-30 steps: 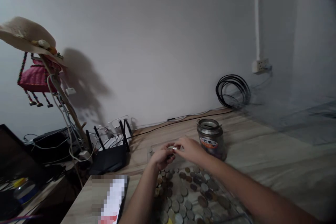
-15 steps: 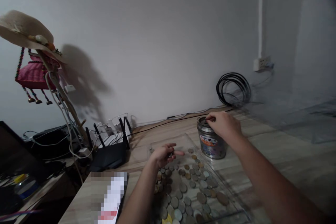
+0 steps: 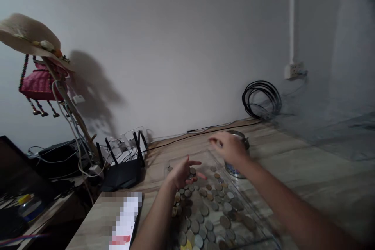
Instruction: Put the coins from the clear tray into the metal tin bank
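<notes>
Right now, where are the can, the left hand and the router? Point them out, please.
Can [image 3: 231, 170]: head view, on its lower side, below the part hidden from view.
Left hand [image 3: 180, 173]: head view, on its middle.
Router [image 3: 123, 175]: head view, on its black body.

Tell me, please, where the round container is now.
In the head view, the round container stands right of centre, partly hidden behind the right hand, beside the coin tray.

No lettering, brand or number is showing legibly. Jar [image 3: 234, 172]: the right hand [image 3: 229, 149] is hiding most of the front. Flat item [image 3: 124, 218] on the desk [image 3: 281, 164]: pixelation is obscuring the surface. Coins [image 3: 195, 226]: faces are appearing too small for reading. Yellow-capped bottle [image 3: 30, 209]: blur is masking any print.
</notes>
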`<act>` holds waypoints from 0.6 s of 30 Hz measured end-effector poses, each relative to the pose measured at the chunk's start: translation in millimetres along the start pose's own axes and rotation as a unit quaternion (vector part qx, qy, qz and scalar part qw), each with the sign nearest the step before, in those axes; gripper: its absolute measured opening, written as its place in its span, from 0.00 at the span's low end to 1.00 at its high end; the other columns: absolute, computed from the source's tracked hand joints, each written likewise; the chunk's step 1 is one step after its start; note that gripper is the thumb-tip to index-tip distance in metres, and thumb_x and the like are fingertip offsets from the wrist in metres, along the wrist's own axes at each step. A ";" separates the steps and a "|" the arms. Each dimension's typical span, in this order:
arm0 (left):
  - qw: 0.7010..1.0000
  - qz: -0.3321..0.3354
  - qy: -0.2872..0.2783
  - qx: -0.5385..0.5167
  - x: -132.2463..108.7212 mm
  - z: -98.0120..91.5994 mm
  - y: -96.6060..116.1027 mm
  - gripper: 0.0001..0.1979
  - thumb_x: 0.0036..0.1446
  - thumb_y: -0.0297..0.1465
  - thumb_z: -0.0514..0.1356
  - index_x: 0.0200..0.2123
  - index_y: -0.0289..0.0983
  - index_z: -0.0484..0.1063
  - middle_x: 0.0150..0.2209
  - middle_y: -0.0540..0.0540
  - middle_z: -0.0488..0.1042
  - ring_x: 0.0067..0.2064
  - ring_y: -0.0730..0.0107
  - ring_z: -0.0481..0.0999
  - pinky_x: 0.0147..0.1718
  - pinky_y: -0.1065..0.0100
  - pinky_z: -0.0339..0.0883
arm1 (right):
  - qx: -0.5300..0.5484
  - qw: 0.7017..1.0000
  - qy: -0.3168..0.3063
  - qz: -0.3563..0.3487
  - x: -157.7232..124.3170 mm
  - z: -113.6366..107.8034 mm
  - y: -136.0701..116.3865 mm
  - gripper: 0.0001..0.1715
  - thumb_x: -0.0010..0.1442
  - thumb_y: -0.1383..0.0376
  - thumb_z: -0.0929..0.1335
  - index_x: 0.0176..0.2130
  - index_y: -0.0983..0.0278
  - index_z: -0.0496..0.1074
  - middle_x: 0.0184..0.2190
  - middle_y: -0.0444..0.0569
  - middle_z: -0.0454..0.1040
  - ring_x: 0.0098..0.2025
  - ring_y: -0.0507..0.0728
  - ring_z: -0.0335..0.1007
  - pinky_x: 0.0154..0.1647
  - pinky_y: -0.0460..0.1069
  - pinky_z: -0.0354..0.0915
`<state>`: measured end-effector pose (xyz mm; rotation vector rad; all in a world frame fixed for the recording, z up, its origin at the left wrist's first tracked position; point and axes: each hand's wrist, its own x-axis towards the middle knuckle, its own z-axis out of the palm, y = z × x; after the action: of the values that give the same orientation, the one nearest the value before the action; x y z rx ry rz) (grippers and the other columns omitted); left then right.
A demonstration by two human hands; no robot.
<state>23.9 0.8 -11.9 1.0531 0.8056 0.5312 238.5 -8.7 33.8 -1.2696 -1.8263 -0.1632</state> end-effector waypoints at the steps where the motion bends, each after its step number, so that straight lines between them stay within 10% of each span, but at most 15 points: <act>1: 1.000 -0.001 -0.005 -0.003 -0.2 1.1 0.3 0.34 0.53 0.54 0.43 0.51 0.34 0.61 0.30 0.40 0.73 0.19 0.76 0.63 0.14 0.78 0.41 | 0.029 0.997 -0.069 -0.020 -5.1 11.4 -9.8 0.13 0.54 0.63 0.62 0.33 0.61 0.74 0.32 0.48 0.75 0.35 0.53 0.66 0.34 0.46 0.58; 4: 1.000 0.007 -0.011 -0.024 1.2 2.5 -0.3 0.31 0.53 0.55 0.43 0.43 0.36 0.64 0.25 0.46 0.69 0.19 0.75 0.65 0.14 0.78 0.45 | 0.057 0.972 -0.223 -0.041 -20.7 43.9 -31.2 0.10 0.51 0.60 0.65 0.30 0.61 0.75 0.28 0.46 0.75 0.30 0.53 0.67 0.29 0.45 0.56; 9: 0.998 0.008 -0.022 -0.055 3.7 0.6 -2.2 0.25 0.54 0.52 0.47 0.37 0.36 0.65 0.23 0.50 0.66 0.20 0.76 0.67 0.16 0.77 0.52 | 0.059 0.966 -0.253 -0.014 -26.0 57.1 -38.1 0.09 0.50 0.62 0.65 0.30 0.61 0.75 0.28 0.46 0.75 0.29 0.53 0.67 0.28 0.45 0.54; 18: 0.994 0.036 0.054 -0.094 5.1 -5.0 -1.4 0.14 0.56 0.30 0.50 0.44 0.31 0.66 0.29 0.42 0.74 0.22 0.78 0.68 0.20 0.78 0.58 | -0.091 0.990 0.068 0.086 8.5 -24.6 19.6 0.13 0.56 0.61 0.62 0.34 0.60 0.74 0.35 0.50 0.75 0.37 0.56 0.67 0.31 0.47 0.57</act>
<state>23.0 6.7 -16.1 0.8884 0.7980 0.7150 267.8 -7.0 47.8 -1.4994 -1.6068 -0.3202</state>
